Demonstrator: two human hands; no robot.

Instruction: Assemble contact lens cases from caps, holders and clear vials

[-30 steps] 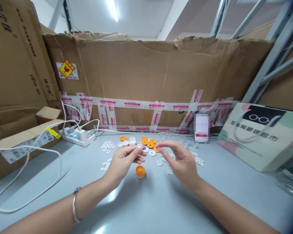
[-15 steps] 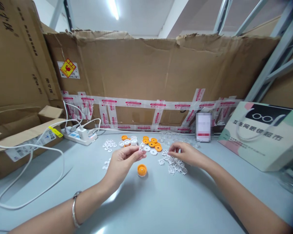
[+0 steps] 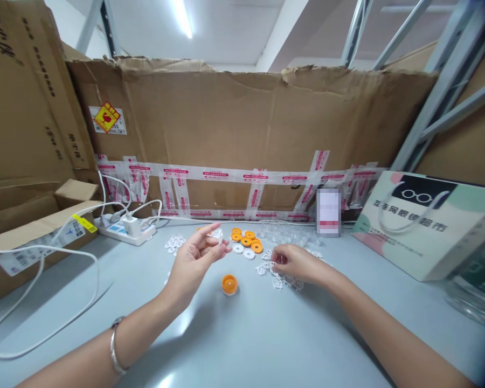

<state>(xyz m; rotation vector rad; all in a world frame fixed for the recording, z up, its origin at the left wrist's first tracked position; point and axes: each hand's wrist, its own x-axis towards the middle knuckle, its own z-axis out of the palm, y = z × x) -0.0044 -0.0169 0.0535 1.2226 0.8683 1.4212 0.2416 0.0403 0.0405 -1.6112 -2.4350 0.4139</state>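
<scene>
My left hand [image 3: 196,258] is raised over the table, thumb and fingers pinching a small white plastic piece [image 3: 219,235]; its index finger sticks out. Curled down onto a loose pile of flat white openwork plastic pieces [image 3: 278,282] is my right hand [image 3: 299,262]. Its fingertips are pressed together among them, and whatever they grip is hidden. Between the hands, nearer to me, an orange round cup with a white base [image 3: 229,284] stands with its hollow side up. Behind lie several orange rings [image 3: 246,242] and white rings [image 3: 248,254].
Small white parts [image 3: 174,243] lie to the left, clear plastic pieces [image 3: 286,235] at the back. A phone [image 3: 328,213] leans near a gift box [image 3: 420,226]. On the left are a power strip [image 3: 125,229], a white cable [image 3: 96,280] and an opened carton [image 3: 44,237]. Cardboard [image 3: 210,124] walls the back.
The view has shifted slightly. My left index finger has lifted away and the white piece has turned in the grip. My right fingers have closed down onto the pile.
</scene>
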